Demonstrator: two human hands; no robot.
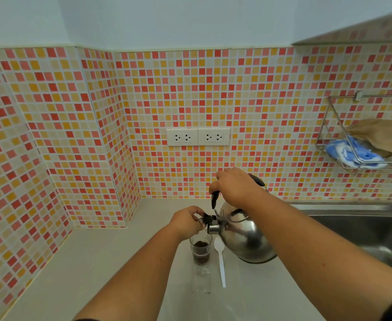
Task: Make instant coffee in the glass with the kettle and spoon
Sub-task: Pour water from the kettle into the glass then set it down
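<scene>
The right hand [235, 186] tilted the kettle [246, 235] over the glass [200, 250]; the left hand [187, 222] pinched its spout cap [207, 219], spoon [220, 260] beside.

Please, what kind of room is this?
Most likely a home kitchen: a steel sink set in the counter, a mosaic tile wall with sockets, and a kettle pouring into a glass.

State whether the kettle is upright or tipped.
Tipped: the kettle leans spout-down over the glass, held by the right hand.
</scene>
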